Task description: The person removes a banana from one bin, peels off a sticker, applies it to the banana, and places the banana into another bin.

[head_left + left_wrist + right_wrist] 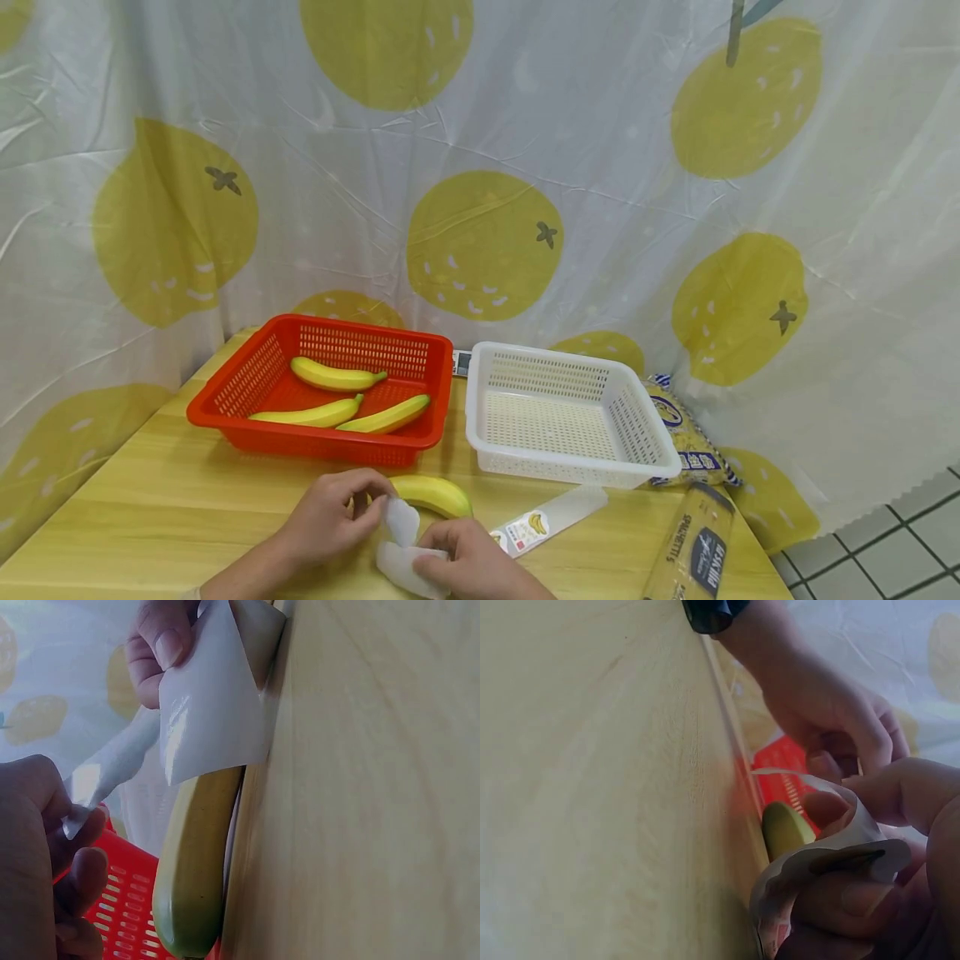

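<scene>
My left hand (327,514) pinches one end of a white label strip (118,763) between thumb and fingertips. My right hand (477,565) grips the other, wider part of the white label strip (405,567), which curls around its fingers; a dark print shows on it in the right wrist view. Just beyond the hands, a yellow banana (442,497) lies on the table, partly covered by the left hand and the paper. To its right, flat on the wood, is a backing strip (573,506) bearing banana-picture stickers.
A red basket (315,440) with several bananas (337,377) stands at the back left. Beside it is a white basket (570,467). On the right are a yellow bag (686,442) and a spaghetti pack (693,542). A lemon-print curtain (360,158) hangs behind the table.
</scene>
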### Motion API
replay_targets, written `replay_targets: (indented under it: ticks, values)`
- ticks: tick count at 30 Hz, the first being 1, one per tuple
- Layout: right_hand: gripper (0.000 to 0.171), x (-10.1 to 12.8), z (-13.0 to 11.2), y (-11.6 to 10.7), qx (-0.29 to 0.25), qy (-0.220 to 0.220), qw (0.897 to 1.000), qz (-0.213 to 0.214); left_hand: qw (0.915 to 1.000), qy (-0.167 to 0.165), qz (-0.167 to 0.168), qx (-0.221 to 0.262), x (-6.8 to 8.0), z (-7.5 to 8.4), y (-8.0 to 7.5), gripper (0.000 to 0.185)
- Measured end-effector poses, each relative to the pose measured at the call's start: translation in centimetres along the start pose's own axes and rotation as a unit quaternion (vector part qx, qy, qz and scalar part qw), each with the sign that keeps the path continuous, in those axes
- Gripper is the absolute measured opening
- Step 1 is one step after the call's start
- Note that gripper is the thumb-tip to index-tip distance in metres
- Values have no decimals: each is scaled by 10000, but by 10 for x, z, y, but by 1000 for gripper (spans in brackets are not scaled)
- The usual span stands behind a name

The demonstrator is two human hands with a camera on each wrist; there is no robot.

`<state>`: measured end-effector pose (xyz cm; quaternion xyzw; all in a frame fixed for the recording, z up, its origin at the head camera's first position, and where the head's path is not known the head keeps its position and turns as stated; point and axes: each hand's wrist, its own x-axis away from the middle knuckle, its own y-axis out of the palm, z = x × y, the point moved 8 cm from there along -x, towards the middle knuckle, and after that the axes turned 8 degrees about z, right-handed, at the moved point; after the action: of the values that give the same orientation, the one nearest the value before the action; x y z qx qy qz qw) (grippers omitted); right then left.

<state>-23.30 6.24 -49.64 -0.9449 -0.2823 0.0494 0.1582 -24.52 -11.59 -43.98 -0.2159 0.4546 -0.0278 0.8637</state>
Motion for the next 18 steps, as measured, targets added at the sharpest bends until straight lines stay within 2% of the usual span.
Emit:
replay_targets:
  ticks: [4,7,14,18]
  values:
    - [22,0,1,3,92,74,9997,-223,9998,76,97,158,-1,1,-2,38]
    - [21,0,0,3,239,14,9994,-229,9995,155,104,266,-1,2,-2,37]
    - [15,-4,1,-1,536,44,9982,276,9984,261,276,426,-2,3,-4,38]
    - [19,-3,4,-7,353,234,9969,671,9965,443,405,587,-2,4,-5,40]
